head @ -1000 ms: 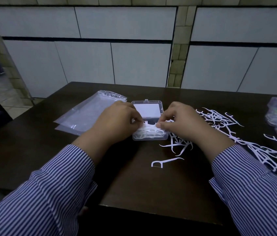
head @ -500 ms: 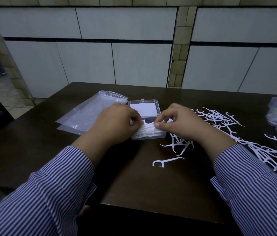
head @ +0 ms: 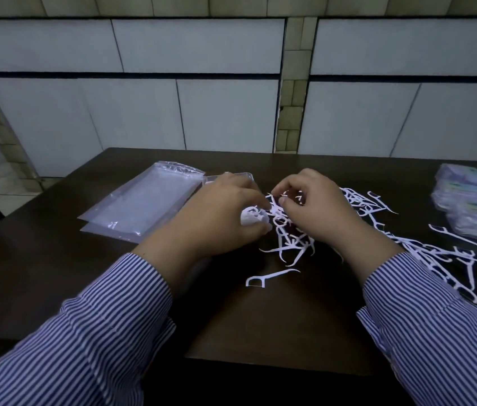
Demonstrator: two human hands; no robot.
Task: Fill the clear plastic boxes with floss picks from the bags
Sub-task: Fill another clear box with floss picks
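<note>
Nearest the near edge of the dark surface (head: 275,326) lies a wide bare stretch between the two striped sleeves (head: 93,326). Just beyond it a single pick (head: 269,277) lies alone, well clear of both hands.

Past that, a tangle of picks (head: 290,238) sits at mid-surface between the hands. The left hand (head: 213,221) is curled, its grip closed round a white bunch of picks (head: 253,216) that shows between thumb and fingers. The right hand (head: 316,209) hovers over the tangle with fingers bent, thumb and forefinger pinching at picks near its top; how many it holds is not clear.

The clear box (head: 231,175) is mostly hidden behind the left hand; only its far rim shows, just beside the flat bags (head: 143,203). Whether it holds picks cannot be seen.

The bags lie toward the left edge, overlapping, with open dark surface on their near and left sides. To the right a long scatter of picks (head: 424,247) runs from behind the right hand toward the right edge, leaving little free room there. At the far right corner a stack of filled packs (head: 474,206) stands near the edge, with one pick (head: 457,236) just in front of it. A strip of bare surface runs along the far edge below the pale wall (head: 231,112).
</note>
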